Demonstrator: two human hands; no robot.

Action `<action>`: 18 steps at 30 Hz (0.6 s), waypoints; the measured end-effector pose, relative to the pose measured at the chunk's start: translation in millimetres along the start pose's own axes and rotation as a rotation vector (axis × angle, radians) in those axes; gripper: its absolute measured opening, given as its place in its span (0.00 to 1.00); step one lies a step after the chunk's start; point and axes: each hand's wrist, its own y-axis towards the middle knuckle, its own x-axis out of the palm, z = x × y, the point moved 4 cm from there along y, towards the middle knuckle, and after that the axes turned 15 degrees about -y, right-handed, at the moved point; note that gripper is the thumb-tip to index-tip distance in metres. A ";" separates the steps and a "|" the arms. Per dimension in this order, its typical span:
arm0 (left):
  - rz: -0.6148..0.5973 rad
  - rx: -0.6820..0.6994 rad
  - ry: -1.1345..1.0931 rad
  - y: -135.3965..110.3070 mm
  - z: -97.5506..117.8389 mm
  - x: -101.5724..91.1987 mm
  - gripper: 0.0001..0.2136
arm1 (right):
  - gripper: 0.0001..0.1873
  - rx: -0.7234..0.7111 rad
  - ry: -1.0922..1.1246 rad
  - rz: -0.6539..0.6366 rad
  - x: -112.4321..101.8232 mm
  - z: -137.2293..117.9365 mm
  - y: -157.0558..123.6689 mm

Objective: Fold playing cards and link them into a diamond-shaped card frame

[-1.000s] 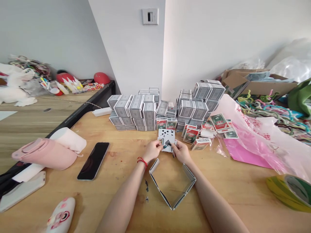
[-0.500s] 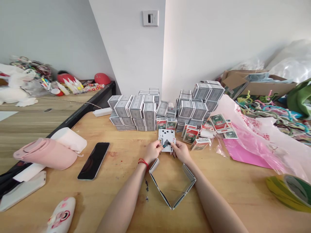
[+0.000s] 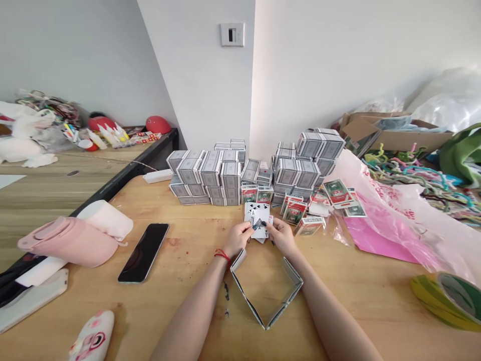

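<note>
Between my two hands are several playing cards [image 3: 260,216], face up, with an ace of spades on top and a spade card showing behind it. My left hand [image 3: 239,237] pinches their left side, and a red string bracelet circles that wrist. On the right side, the thumb of my right hand [image 3: 282,235] presses on the ace, its fingers curled beneath. A folded strip of cards [image 3: 278,312] stands on the table between my forearms, bent into an angular shape that gapes on the far side.
Behind my hands stand stacked blocks of grey-backed cards [image 3: 220,173], with more blocks [image 3: 300,173] to the right. Card boxes [image 3: 294,210] lie before them. A phone [image 3: 144,253] and pink visor [image 3: 71,243] are left; a tape roll [image 3: 447,298] and pink plastic [image 3: 398,220] are right.
The ace of spades has shifted slightly to the right over the other cards, and my right thumb has moved with it. The folded strip stays in place.
</note>
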 end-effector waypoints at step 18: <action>0.267 0.199 0.289 -1.2 9.4 -4.3 0.15 | 0.15 -0.033 -0.097 -0.060 6.1 -5.6 -3.8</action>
